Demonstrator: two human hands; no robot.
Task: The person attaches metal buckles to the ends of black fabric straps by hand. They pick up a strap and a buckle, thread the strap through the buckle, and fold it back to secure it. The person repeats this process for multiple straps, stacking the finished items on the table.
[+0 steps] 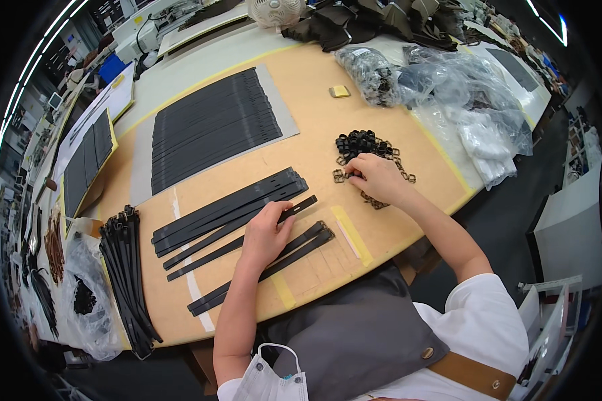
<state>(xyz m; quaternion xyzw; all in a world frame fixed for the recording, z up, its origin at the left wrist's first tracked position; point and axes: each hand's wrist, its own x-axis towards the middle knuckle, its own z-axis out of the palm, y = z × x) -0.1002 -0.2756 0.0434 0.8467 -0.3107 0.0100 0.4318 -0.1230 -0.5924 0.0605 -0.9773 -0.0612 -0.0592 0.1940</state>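
My left hand (266, 235) grips a flat black strap (304, 206), and its slotted end sticks out to the right past my fingers. My right hand (379, 179) reaches to small hardware, its thumb and fingertips pinched together; what they hold is hidden. Small black loops (358, 143) are heaped just beyond that hand. Bronze-coloured buckles (339, 176) lie around the fingers. A stack of black straps (231, 206) rests beyond my left hand. Nearer to me, under my left forearm, lie straps with buckles on their right ends (314, 239).
A board of dark strips (211, 120) lies at the far left. A bundle of buckled straps (124, 267) hangs over the left front edge by a plastic bag (90, 307). Clear bags (448, 87) fill the far right. A small yellow-and-dark block (339, 91) sits mid-table.
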